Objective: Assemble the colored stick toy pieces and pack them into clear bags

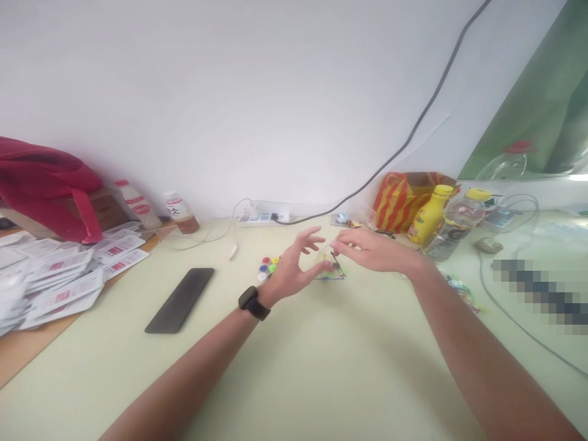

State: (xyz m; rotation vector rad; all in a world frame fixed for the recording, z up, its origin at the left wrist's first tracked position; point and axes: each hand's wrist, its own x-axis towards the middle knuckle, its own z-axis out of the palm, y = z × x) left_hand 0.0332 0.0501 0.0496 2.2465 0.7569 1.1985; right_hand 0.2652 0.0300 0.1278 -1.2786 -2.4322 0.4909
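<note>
My left hand, with a black watch on its wrist, is held over the table with fingers apart and nothing in it. Facing it, my right hand has its thumb and fingers drawn together; whatever is between the fingertips is too small to make out. Just below the fingertips lies a small light piece with a blue edge, partly hidden by my left thumb. A thin dark strip slants over it. Small round coloured pieces, red, blue, yellow, green and white, lie left of my left hand, which partly covers them.
A black phone lies to the left, near piled white packets. Bottles and a red-and-yellow bag stand at the back right. A power strip sits against the wall, with a dark cable running from it.
</note>
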